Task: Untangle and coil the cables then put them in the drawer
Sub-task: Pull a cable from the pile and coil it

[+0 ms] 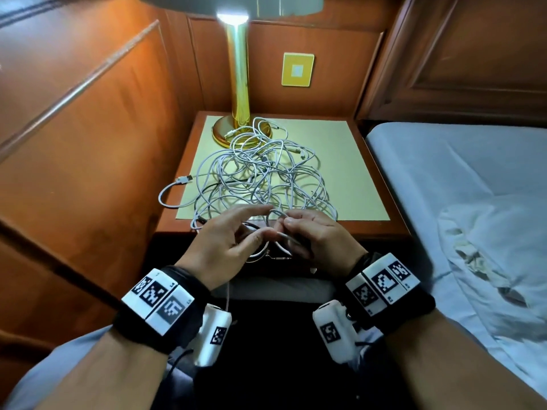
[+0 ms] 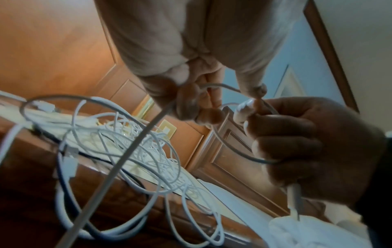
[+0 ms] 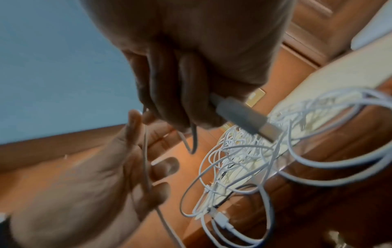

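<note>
A big tangle of white cables [image 1: 260, 179] lies on the cream top of the nightstand [image 1: 355, 173], partly over the lamp foot. Both hands hover at the nightstand's front edge. My right hand [image 1: 296, 226] grips a few small loops of one white cable [image 2: 229, 147], and that cable's USB plug [image 3: 246, 120] sticks out below the fist. My left hand [image 1: 248, 229] pinches the same cable just beside it, and the strand [image 3: 146, 167] runs down across its palm. The tangle [image 2: 127, 142] spills over the edge. The drawer front under my hands is dark and hard to make out.
A brass lamp [image 1: 239, 84] stands at the back of the nightstand. A loose plug end [image 1: 185, 179] hangs over its left side. A bed with pale sheets [image 1: 444, 173] lies on the right, a wooden panel [image 1: 88, 128] on the left, and a yellow wall plate [image 1: 297, 69] behind.
</note>
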{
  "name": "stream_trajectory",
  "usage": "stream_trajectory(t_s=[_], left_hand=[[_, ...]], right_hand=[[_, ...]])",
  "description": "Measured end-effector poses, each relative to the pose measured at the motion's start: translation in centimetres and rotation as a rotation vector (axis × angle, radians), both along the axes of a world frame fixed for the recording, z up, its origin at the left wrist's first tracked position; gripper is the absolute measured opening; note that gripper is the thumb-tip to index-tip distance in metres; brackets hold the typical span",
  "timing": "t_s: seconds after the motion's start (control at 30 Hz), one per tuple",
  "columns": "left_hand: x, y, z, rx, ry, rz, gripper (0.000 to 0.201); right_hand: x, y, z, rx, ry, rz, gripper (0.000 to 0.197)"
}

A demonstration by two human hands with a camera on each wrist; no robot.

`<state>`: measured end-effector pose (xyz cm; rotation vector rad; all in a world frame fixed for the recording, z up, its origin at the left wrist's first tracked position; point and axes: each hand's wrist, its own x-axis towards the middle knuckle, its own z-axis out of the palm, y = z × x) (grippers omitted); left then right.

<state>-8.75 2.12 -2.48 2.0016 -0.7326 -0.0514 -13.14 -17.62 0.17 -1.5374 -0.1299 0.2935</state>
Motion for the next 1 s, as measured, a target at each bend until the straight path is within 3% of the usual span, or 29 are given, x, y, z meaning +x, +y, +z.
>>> stream_trajectory(t_s=[0.1,0.2,0.37,0.5,0.63,0.77,1.0], left_hand=[[0.3,-1.0,0.0,-0.073,0.090,-0.028,0.033],[1.3,-1.6,-0.5,-0.077,0.080,0.069,0.017],[3.1,-2.2,-1.4,-0.132,0.082,0.251,0.016],[3.8,-2.2,-1.6,-0.212,0.108,0.297,0.019],[3.8,-2.4,-1.3,-0.264,0.214,0.231,0.024],[3.5,-2.5,-0.8,-0.266,0.344,0.158,0.027],[3.7,-2.3,-0.9,-0.233,0.286,0.200,0.025]], right_hand=[[0.6,-0.6,-0.1,0.085,0.131,-0.040,0.024],[1.3,-1.0,-0.6,0.011,0.240,-0.124,0.026],[2.5,-1.3,-0.9,0.023,0.284,-0.229,0.023],[3.2,-1.9,-1.1,-0.072,0.253,-0.250,0.021],[3.7,-1.9,-1.8,-0.215,0.167,-0.338,0.015],[4.1,-1.5,-1.6,-0.050,0.182,-0.424,0.012],[3.0,-1.3,-0.7,0.051,0.211,-0.202,0.023]])
